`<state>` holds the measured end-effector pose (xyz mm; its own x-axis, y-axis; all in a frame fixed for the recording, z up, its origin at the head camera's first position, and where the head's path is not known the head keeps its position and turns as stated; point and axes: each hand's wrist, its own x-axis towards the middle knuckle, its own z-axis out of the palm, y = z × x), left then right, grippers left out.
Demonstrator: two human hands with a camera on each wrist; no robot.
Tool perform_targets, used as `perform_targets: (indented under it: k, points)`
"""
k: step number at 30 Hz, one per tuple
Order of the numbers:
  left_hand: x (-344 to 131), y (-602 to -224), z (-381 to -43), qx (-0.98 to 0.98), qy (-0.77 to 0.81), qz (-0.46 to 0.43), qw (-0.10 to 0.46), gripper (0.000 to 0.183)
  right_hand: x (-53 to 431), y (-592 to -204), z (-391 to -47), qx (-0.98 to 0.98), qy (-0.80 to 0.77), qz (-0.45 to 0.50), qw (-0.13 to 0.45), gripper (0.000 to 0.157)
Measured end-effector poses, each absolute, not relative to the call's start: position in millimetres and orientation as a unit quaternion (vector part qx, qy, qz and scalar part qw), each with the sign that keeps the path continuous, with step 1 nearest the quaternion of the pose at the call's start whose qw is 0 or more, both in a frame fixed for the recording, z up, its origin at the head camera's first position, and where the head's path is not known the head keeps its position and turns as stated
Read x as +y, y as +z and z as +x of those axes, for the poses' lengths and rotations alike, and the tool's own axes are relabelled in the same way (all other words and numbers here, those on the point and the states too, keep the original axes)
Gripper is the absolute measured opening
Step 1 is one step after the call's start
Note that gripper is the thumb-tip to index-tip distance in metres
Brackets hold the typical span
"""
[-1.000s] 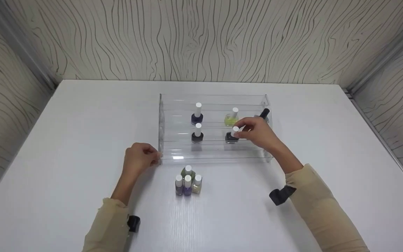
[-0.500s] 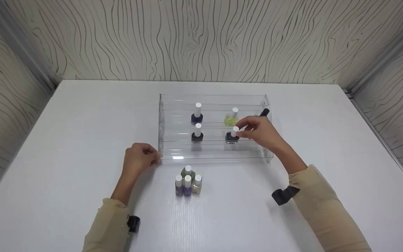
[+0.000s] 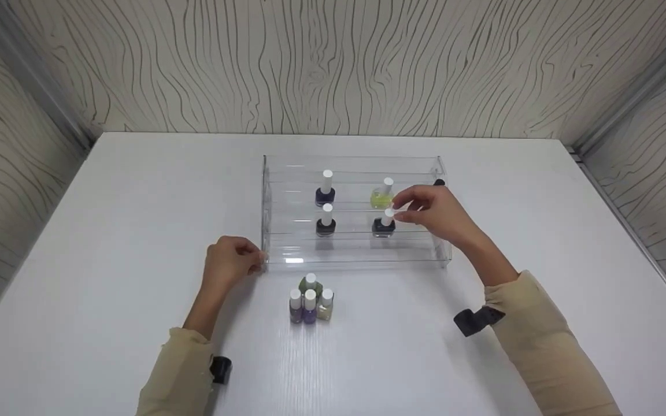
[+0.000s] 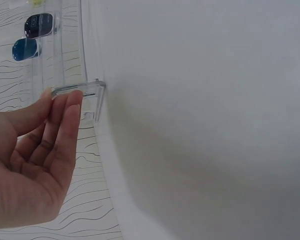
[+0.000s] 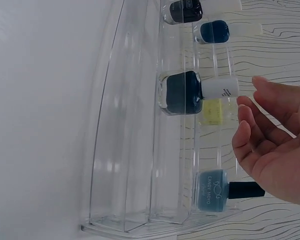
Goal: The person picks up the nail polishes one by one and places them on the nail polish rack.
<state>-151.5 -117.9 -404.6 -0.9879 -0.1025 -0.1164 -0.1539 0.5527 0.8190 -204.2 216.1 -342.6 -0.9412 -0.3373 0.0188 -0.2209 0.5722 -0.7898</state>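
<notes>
A clear acrylic tiered nail polish rack (image 3: 356,263) stands on the white table. My left hand (image 3: 232,260) pinches its front left corner; the left wrist view has thumb and fingertips (image 4: 74,96) on the clear side edge. A dark teal nail polish bottle (image 5: 182,94) with a white cap (image 5: 221,87) stands upright on a middle tier. My right hand (image 3: 440,215) is just off that cap, thumb and fingers parted, holding nothing. Behind it stands a yellow nail polish bottle (image 3: 381,199). A light blue bottle (image 5: 212,190) with a black cap sits at the rack's right end.
Two dark nail polish bottles, one behind (image 3: 325,196) and one in front (image 3: 326,227), stand left of centre on the rack. In front of the rack, several small bottles (image 3: 310,312) with white caps cluster on the table (image 3: 391,358). A patterned wall (image 3: 321,69) rises behind.
My right hand has let go of the dark teal bottle's white cap and drawn slightly right and back. That bottle stays on its tier. The left hand has not moved.
</notes>
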Motion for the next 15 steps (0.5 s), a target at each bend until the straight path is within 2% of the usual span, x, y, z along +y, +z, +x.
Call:
perform_targets:
  k: [15]
  points:
    - [-118.2, -404.6, -151.5, 0.876, 0.475, -0.083, 0.034, 0.007, 203.6, -330.8, -192.0, 0.871, -0.446, -0.195, 0.064, 0.023]
